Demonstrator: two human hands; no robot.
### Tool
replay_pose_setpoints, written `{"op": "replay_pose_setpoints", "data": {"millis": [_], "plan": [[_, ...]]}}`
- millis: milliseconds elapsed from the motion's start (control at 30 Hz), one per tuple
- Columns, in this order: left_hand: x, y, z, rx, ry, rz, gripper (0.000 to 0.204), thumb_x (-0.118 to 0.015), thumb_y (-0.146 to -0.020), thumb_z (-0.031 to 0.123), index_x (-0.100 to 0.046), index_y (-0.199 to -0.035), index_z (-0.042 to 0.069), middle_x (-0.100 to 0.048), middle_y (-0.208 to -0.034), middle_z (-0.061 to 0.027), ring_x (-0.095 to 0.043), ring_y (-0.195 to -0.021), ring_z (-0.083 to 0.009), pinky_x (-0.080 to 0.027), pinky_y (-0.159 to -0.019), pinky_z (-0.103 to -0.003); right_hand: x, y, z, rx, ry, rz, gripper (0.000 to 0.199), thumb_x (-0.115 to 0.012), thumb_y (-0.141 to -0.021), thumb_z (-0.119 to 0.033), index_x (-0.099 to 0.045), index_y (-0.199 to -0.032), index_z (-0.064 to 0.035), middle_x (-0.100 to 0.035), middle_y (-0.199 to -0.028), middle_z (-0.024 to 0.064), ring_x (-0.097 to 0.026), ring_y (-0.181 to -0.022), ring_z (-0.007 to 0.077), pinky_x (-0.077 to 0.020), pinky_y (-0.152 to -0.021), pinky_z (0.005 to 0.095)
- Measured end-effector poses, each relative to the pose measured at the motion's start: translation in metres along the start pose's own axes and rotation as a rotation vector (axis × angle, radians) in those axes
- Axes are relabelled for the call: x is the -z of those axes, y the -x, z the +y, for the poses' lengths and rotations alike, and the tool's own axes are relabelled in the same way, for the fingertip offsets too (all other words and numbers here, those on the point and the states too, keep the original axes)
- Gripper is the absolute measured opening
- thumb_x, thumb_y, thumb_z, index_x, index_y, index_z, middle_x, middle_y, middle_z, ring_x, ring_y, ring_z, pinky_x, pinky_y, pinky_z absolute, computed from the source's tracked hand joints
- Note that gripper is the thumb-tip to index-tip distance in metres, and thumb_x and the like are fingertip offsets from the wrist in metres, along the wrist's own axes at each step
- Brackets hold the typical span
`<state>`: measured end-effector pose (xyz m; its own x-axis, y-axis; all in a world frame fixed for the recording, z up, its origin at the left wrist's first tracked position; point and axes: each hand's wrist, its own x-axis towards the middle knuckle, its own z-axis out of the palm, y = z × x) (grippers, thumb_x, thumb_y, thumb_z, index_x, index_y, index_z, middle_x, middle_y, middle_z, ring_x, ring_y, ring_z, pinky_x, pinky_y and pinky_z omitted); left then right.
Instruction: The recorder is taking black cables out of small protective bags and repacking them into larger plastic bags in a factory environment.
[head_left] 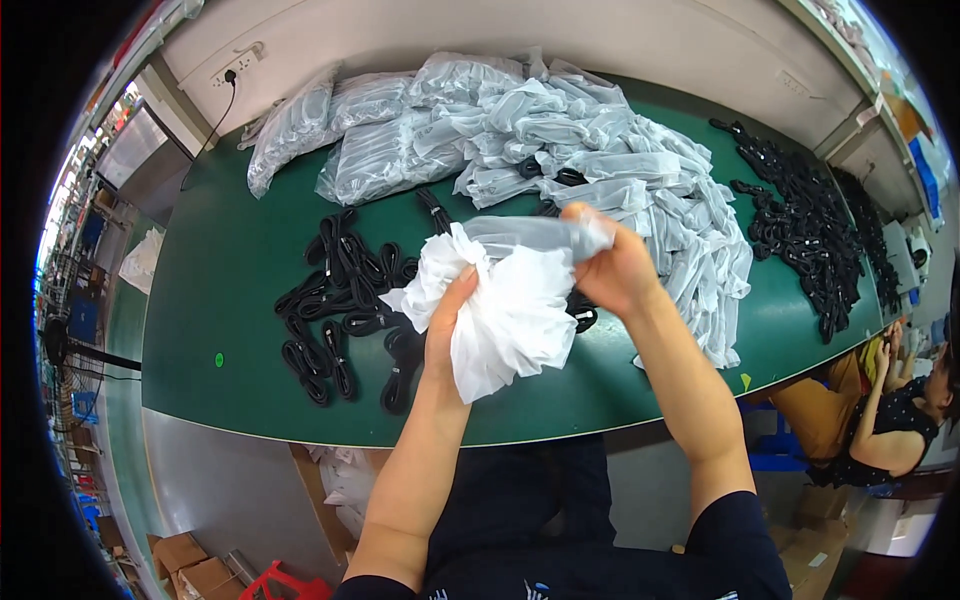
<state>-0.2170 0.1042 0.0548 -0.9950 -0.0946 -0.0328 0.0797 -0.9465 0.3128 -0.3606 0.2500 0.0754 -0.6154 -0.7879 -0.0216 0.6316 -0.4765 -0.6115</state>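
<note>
My left hand (448,325) is closed around a fanned-out bunch of white plastic bags (515,325), its thumb lying on top. Pinched in the fingers of my right hand (617,270) is one end of a translucent plastic bag (520,233), stretched across the far side of the bunch. This bag is slightly blurred, and I cannot tell whether it has anything inside. Coiled black cables (335,250) lie loose on the green table to the left of my hands. A large heap of bagged cables (605,150) spreads beyond and to the right.
Bulging clear bags of packed items (395,155) line the back of the green table (215,290). More black cables (790,220) are piled at the far right. Another person (895,420) sits at the right. A red stool (285,582) and cardboard boxes (190,565) stand below, left.
</note>
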Motion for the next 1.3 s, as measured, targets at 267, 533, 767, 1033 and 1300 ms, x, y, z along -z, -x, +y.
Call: {"op": "replay_pose_setpoints", "data": {"millis": [267, 533, 767, 1033, 1300], "plan": [[0.004, -0.023, -0.01, -0.103, -0.509, 0.082, 0.032, -0.062, -0.088, 0.01, -0.055, -0.118, 0.002, -0.061, -0.109, -0.0073, -0.061, -0.098, -0.0169, -0.05, -0.085, -0.032, -0.016, -0.006, -0.01, 0.028, 0.947, 0.096, 0.032, -0.048, -0.097, -0.03, -0.063, -0.112, -0.0063, -0.062, -0.087, -0.0026, -0.049, -0.073, 0.0052, -0.0398, -0.069, 0.0218], [0.004, -0.023, -0.008, -0.221, -0.828, 0.127, 0.032, -0.062, -0.088, 0.01, -0.057, -0.118, 0.001, -0.062, -0.111, -0.0062, -0.058, -0.102, -0.0157, -0.044, -0.091, -0.031, -0.024, -0.019, -0.021, 0.157, 1.171, 0.062, 0.017, -0.061, -0.09, -0.017, -0.069, -0.093, -0.0021, -0.064, -0.079, -0.0018, -0.054, -0.073, 0.0051, -0.0434, -0.067, 0.0211], [-0.013, -0.014, 0.001, -0.542, -1.145, 0.071, 0.05, -0.057, -0.085, -0.002, -0.045, -0.133, -0.001, -0.049, -0.134, -0.0116, -0.048, -0.119, -0.0175, -0.037, -0.101, -0.031, -0.054, -0.028, -0.027, 0.545, 0.926, 0.203, 0.016, -0.061, -0.087, -0.014, -0.067, -0.085, -0.0006, -0.059, -0.067, -0.0002, -0.049, -0.063, 0.0056, -0.0422, -0.057, 0.0246], [0.016, 0.012, 0.016, -0.357, -0.96, 0.218, 0.05, -0.06, -0.086, 0.003, -0.046, -0.134, 0.005, -0.053, -0.128, -0.0098, -0.053, -0.114, -0.02, -0.043, -0.096, -0.035, -0.035, -0.012, -0.01, 0.251, 0.906, 0.015, 0.019, -0.055, -0.093, -0.014, -0.067, -0.102, -0.0029, -0.068, -0.09, 0.0049, -0.064, -0.082, 0.0119, -0.0527, -0.071, 0.027], [0.03, 0.025, 0.006, 0.133, -0.553, 0.306, 0.043, -0.065, -0.083, 0.009, -0.052, -0.123, -0.001, -0.063, -0.107, -0.0127, -0.063, -0.096, -0.0218, -0.051, -0.087, -0.036, 0.079, -0.045, -0.045, 0.702, 2.046, 0.324, 0.019, -0.054, -0.081, -0.009, -0.069, -0.092, -0.0111, -0.067, -0.097, 0.0093, -0.062, -0.093, 0.0283, -0.0492, -0.079, 0.0413]]}}
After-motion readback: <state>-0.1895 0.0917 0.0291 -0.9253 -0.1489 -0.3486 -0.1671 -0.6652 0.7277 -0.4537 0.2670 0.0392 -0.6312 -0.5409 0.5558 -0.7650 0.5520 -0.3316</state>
